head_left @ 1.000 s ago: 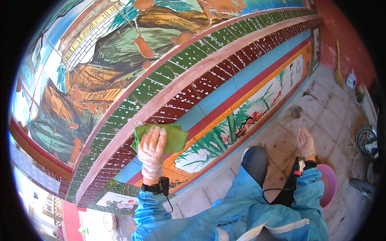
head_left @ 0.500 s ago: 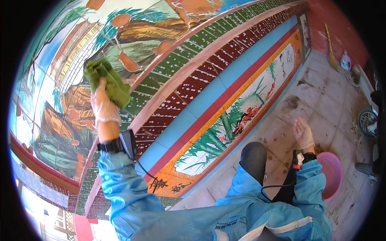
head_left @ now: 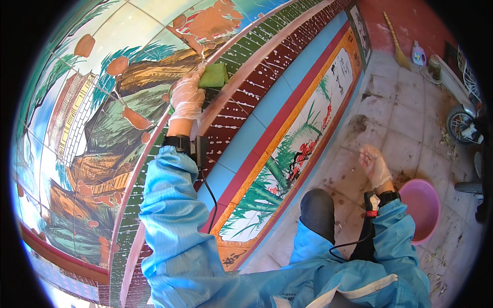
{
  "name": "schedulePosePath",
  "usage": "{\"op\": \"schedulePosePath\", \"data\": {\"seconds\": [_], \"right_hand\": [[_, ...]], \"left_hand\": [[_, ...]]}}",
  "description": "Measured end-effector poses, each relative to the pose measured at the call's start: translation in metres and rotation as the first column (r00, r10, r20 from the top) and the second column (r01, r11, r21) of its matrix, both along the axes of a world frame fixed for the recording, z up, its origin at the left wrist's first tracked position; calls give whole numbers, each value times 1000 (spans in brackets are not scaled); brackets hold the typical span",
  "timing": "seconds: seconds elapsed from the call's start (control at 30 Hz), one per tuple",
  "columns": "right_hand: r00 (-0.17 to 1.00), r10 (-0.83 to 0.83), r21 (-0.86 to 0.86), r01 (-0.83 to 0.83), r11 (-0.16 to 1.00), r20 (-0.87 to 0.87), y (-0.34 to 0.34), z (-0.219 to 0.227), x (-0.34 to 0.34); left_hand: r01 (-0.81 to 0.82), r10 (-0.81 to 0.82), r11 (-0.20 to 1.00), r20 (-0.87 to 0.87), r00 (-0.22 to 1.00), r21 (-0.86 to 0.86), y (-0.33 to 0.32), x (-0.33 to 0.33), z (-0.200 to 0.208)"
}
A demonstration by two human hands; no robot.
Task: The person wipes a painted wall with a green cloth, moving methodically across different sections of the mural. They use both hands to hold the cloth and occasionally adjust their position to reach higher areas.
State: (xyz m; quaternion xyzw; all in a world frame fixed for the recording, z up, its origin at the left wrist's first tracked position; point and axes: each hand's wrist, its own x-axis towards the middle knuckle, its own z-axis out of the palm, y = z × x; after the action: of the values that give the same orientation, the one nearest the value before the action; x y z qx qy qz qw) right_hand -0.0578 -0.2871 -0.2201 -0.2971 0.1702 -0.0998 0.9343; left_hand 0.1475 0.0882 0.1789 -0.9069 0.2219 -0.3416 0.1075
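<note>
My left hand (head_left: 186, 97), in a thin clear plastic glove, grips a folded green cloth (head_left: 213, 75). The cloth lies against the tiled wall, at the green border beside the painted mural (head_left: 110, 128). Part of it is hidden behind the hand. My right hand (head_left: 375, 165), also in a clear glove, hangs over the floor with loosely bent fingers and holds nothing. Close to its wrist stands a pink basin (head_left: 420, 211).
Brown patches (head_left: 136, 118) show where the mural's surface is gone. Below the raised pink ledge (head_left: 226, 97) runs a bamboo panel (head_left: 282, 174). A broom (head_left: 398, 46), a detergent bottle (head_left: 418, 53) and a wheel (head_left: 460, 126) stand at the far right. Dark stains mark the tiled floor (head_left: 405, 118).
My left hand has carried the cloth right and farther along, from the mural onto the green border. My right hand has moved slightly left, its fingers more bent. The whole view has shifted.
</note>
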Motion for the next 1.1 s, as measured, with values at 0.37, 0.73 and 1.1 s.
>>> {"op": "schedulePosePath", "data": {"seconds": [0.37, 0.73, 1.1], "right_hand": [[999, -18, -43, 16, 999, -38, 5, -6, 5], [997, -14, -25, 12, 1000, -76, 10, -14, 9], [997, -4, -44, 1, 999, -83, 6, -13, 5]], "left_hand": [[-32, 44, 949, -33, 998, 315, 5, -10, 4], [32, 27, 942, -172, 985, 334, 49, -2, 17], [104, -42, 905, -156, 987, 413, 94, -60, 16]]}}
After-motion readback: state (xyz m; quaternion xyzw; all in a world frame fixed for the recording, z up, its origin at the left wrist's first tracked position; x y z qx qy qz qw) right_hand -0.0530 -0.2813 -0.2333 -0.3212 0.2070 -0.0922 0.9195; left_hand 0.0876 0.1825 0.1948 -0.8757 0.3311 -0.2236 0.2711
